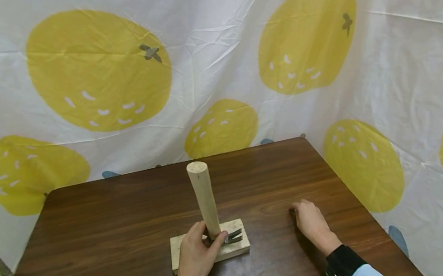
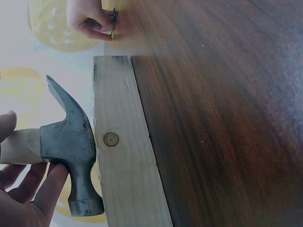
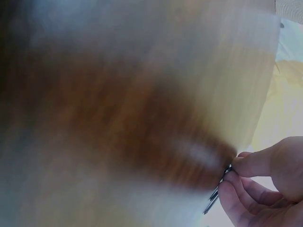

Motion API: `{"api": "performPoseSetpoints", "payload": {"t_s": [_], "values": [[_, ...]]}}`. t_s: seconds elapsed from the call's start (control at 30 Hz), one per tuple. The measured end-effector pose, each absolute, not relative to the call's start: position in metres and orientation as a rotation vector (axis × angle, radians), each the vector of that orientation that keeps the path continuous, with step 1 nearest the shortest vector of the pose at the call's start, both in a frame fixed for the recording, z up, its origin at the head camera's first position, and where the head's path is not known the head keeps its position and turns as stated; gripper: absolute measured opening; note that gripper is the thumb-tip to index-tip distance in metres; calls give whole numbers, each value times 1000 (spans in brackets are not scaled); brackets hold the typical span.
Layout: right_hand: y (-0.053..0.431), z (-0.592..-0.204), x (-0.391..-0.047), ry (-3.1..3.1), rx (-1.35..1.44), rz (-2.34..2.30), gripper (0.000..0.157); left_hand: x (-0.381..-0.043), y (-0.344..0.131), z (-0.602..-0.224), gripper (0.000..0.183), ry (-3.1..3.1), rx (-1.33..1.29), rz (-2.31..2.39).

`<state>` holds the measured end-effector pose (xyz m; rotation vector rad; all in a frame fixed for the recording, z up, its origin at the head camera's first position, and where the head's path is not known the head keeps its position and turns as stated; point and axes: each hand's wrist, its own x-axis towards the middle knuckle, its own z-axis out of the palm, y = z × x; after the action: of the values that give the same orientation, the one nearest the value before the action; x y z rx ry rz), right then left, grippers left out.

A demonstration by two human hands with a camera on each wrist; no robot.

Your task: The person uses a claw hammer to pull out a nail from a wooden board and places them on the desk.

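Note:
A claw hammer (image 2: 68, 142) stands head down on a pale wooden board (image 1: 240, 246), its wooden handle (image 1: 204, 194) pointing up. My left hand (image 1: 195, 254) grips the handle just above the metal head, thumb on one side and fingers on the other. Off to the right, my right hand (image 1: 312, 223) is low at the tabletop, apart from the board. In the right wrist view, its thumb and fingers pinch thin dark metal nails (image 3: 213, 196); their exact number is hard to tell. A round metal disc (image 2: 111, 139) shows on the board's side face.
The dark brown wooden table (image 1: 113, 227) has rounded far corners. Behind it and along the right side hangs a white curtain (image 1: 210, 43) printed with yellow fruit. Much of the right wrist view is blurred.

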<state>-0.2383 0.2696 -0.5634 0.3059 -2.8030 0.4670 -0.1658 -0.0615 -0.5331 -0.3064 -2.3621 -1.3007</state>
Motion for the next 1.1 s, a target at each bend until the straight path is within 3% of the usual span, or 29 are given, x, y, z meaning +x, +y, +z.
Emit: {"api": "performPoseSetpoints", "payload": {"t_s": [0.67, 1.1], "values": [[269, -559, -237, -2780, 247, 428, 19, -166, -63, -532, 33, -2349, -337, -1332], [235, -539, -230, -2718, 393, 498, 23, -166, -64, -533, 25, -2345, -367, -1301]]}}
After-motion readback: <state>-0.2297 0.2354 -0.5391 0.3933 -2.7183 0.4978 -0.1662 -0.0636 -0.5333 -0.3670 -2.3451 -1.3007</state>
